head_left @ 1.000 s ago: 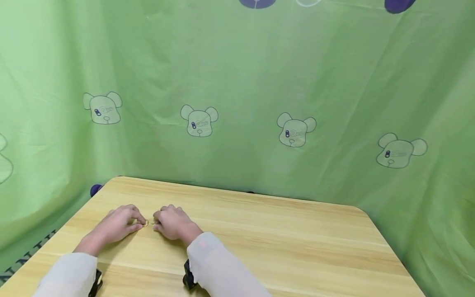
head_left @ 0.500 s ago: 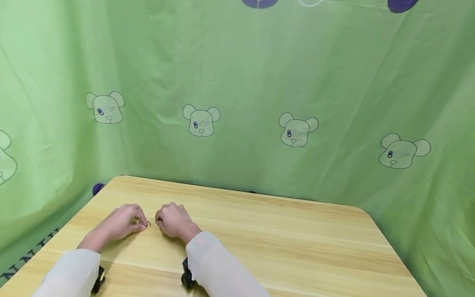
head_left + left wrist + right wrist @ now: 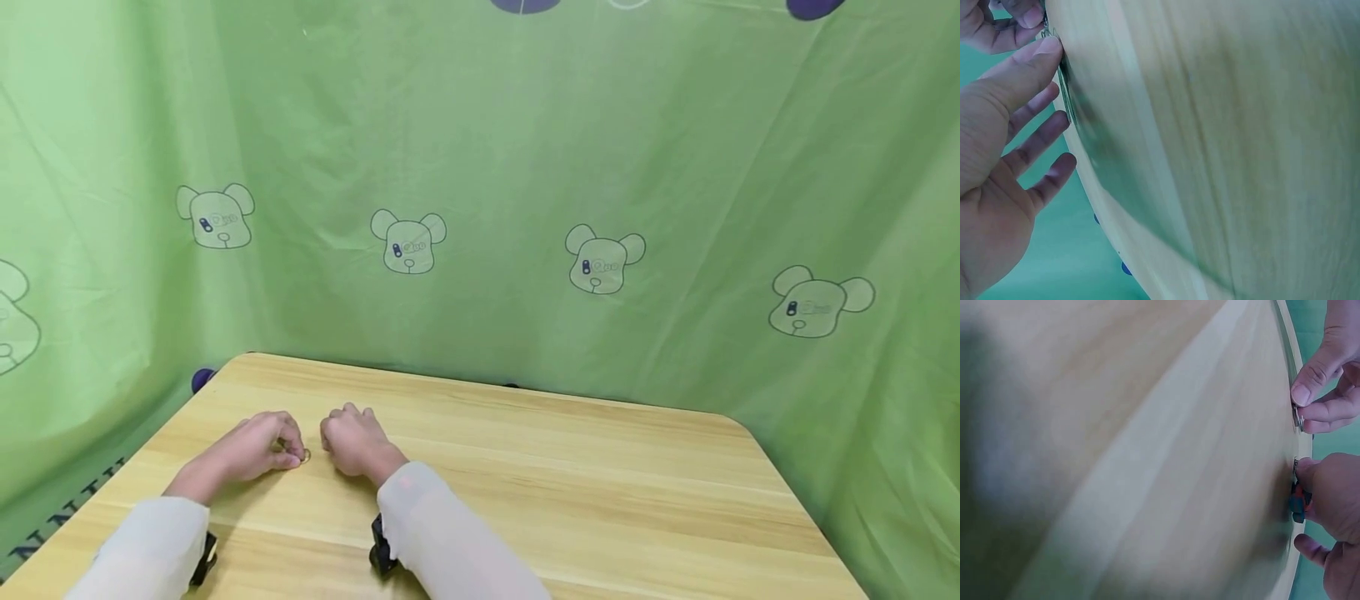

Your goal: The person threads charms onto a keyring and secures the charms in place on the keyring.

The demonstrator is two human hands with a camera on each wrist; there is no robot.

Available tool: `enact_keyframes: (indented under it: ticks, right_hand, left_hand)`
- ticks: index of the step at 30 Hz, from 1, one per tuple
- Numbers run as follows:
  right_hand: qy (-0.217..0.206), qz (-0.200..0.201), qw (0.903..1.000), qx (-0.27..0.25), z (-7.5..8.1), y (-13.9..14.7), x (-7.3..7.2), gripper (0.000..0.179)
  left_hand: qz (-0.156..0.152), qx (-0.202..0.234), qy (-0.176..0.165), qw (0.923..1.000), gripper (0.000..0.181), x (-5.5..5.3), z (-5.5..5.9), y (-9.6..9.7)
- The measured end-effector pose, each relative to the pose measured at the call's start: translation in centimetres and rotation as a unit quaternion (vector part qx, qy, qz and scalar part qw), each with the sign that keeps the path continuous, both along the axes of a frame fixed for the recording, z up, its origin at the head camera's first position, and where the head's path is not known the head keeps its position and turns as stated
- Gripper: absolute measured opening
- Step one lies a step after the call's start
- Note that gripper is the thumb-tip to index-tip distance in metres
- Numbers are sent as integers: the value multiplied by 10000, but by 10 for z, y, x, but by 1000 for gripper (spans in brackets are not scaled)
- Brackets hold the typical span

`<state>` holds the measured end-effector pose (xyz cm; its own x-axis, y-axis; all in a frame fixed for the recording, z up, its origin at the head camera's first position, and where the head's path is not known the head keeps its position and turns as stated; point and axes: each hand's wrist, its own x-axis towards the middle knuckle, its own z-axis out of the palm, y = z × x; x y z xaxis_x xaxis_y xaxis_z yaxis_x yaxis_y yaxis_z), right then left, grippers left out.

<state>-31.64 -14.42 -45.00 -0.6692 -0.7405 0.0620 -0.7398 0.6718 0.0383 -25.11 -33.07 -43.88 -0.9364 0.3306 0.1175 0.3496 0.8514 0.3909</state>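
Note:
My left hand (image 3: 258, 446) pinches a small shiny metal ring (image 3: 306, 456) between thumb and fingertips, low over the wooden table. In the left wrist view its other fingers are spread out. Just to the right, my right hand (image 3: 354, 440) is bent with its knuckles up and its fingertips turned toward the ring. The right wrist view shows it holding a small piece with red, blue and black parts (image 3: 1299, 503) and a thin metal tip; most of that piece is hidden by the fingers. A narrow gap separates the two hands' fingertips.
The light wooden table (image 3: 585, 475) has rounded far corners and reaches well to the right of the hands. A green curtain (image 3: 495, 167) printed with bear heads hangs behind and beside it. Black wrist devices (image 3: 382, 550) sit under the white sleeves (image 3: 450, 529).
Both hands stay close together and shift slightly rightward in a view that also drifts. A pale sliver at the right fingertips has gone out of sight, and the ring's round outline has become clearer.

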Motion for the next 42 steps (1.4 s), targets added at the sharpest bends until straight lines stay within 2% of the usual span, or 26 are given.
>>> enact_keyframes:
  ticks: [7,12,20,27,32,35,42]
  right_hand:
    - [-321,-27,9989,-330,1,9,-5,19]
    - [-849,-179,9925,-866,5,15,-9,19]
    - [-1581,-184,9744,-1586,15,29,-15,19]
    - [-1699,-18,9676,-1868,22,41,-20,20]
    - [-1739,178,9622,-2088,23,49,-24,25]
    - [-1784,350,9577,-2229,22,52,-25,25]
    - [-1843,687,9430,-2685,27,57,-25,33]
  left_hand:
    - [-369,-299,336,9983,15,-6,-1,0]
    - [-323,-287,277,9987,19,-5,-1,3]
    - [-155,-445,266,9985,25,-4,-1,9]
    - [-101,-504,114,9986,22,-5,0,11]
    - [44,-307,74,9995,16,-4,-2,9]
    - [1,-62,146,9999,16,-2,-2,8]
    - [18,611,239,9978,14,5,5,9]
